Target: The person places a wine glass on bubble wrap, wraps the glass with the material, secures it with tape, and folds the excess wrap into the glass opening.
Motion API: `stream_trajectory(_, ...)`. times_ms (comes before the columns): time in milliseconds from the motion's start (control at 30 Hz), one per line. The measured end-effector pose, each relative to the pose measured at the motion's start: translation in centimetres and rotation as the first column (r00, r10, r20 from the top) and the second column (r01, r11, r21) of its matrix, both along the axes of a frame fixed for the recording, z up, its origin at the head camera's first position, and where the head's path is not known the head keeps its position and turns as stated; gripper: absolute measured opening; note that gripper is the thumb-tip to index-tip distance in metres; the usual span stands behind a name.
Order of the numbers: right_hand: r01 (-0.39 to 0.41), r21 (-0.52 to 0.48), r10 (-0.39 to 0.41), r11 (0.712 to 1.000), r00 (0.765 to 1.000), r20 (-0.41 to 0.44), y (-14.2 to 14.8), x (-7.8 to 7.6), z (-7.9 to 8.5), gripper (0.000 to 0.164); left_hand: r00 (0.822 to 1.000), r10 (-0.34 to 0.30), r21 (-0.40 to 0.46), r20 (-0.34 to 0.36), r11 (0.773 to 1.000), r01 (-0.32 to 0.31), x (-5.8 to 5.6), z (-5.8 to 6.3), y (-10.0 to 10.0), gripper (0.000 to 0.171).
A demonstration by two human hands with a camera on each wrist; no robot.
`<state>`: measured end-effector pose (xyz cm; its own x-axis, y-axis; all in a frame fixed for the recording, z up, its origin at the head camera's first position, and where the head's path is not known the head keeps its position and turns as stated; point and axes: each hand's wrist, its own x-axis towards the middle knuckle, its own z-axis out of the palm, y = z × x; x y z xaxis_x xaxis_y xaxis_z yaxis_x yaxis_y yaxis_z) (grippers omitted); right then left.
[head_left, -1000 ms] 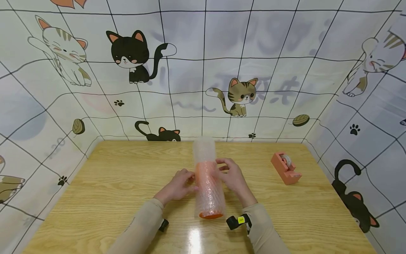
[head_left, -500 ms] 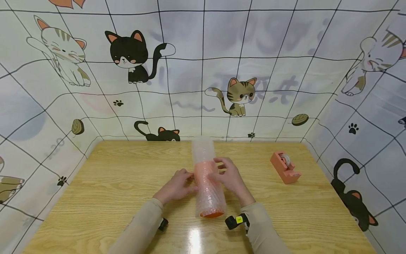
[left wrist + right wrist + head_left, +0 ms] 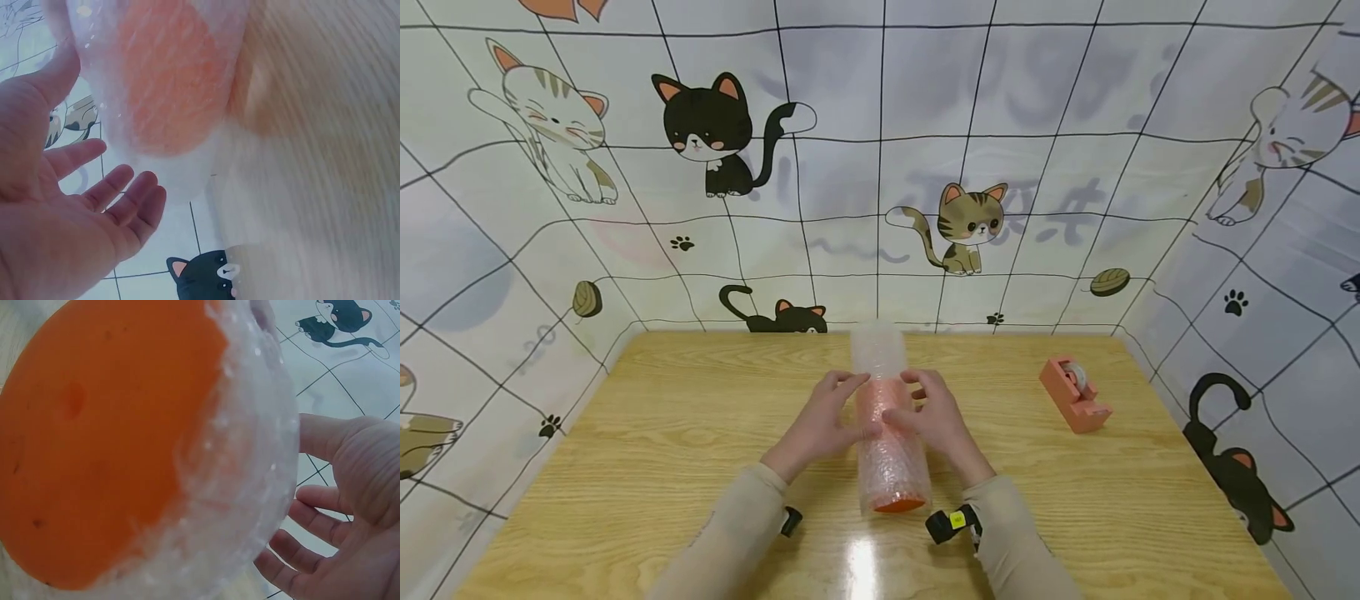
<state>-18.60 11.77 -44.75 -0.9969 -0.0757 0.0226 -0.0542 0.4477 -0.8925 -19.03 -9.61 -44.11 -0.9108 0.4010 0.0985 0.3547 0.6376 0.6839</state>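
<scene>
An orange cylinder [image 3: 94, 456] rolled in clear bubble wrap [image 3: 244, 487] lies lengthwise on the table in the head view, its bare orange end facing me. At its far end the wrap [image 3: 878, 350] extends past the orange part. My left hand [image 3: 820, 425] is along the roll's left side, its thumb on the wrap and its other fingers loosely bent, spread apart in the left wrist view. From the right side, my right hand [image 3: 942, 421] lays its thumb over the top of the roll, with the fingertips [image 3: 306, 553] at the wrap's side.
A coral tape dispenser [image 3: 1071, 398] with a roll of clear tape stands at the right of the wooden table [image 3: 700, 375]. Cloth walls [image 3: 835, 167] printed with cats and a grid enclose the table at the back and both sides.
My left hand has moved forward along the roll, its fingers reaching farther up the side and its thumb now on the wrap. The right hand has shifted slightly left.
</scene>
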Motion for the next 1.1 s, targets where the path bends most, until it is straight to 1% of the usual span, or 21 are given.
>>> stream_trajectory(167,0.011,-0.003,-0.011,1.0,1.0,0.029,0.1,0.0,-0.2,0.067,1.0,0.006,-0.026,0.005,1.0,-0.006,0.2,-0.1,0.4,0.079)
stream_trajectory(300,0.012,-0.027,-0.011,1.0,0.998,0.056,0.5,-0.1,-0.6,0.067,1.0,0.016,-0.016,0.017,1.0,-0.015,0.2,-0.2,0.5,0.079)
stream_trajectory(400,0.014,-0.068,-0.008,0.998,0.997,0.078,0.9,-0.3,-0.8,0.061,1.0,0.016,0.01,0.025,1.0,-0.017,0.1,-0.2,0.4,0.078)
stream_trajectory(567,0.008,-0.143,0.006,0.99,0.996,0.091,1.4,-0.5,-1.3,0.048,0.999,0.007,0.051,0.049,0.999,-0.01,0.1,-0.3,0.2,0.077)
stream_trajectory(800,0.013,-0.245,0.017,0.969,0.992,0.122,1.7,-0.5,-1.5,0.04,0.998,-0.001,0.085,0.061,0.996,-0.004,-0.1,-0.6,-0.3,0.075)
stream_trajectory(867,0.017,-0.252,0.016,0.968,0.991,0.13,1.7,-0.4,-1.6,0.039,0.998,0.001,0.091,0.068,0.996,-0.007,-0.1,-0.7,-0.3,0.075)
stream_trajectory(1000,0.008,-0.215,0.019,0.977,0.993,0.12,1.6,-0.3,-1.6,0.04,0.997,0.006,0.102,0.076,0.995,-0.014,-0.2,-0.8,-0.4,0.075)
stream_trajectory(1100,-0.005,-0.213,0.03,0.977,0.993,0.117,1.6,-0.3,-1.6,0.042,0.996,0.013,0.111,0.09,0.994,-0.023,-0.2,-0.7,-0.5,0.076)
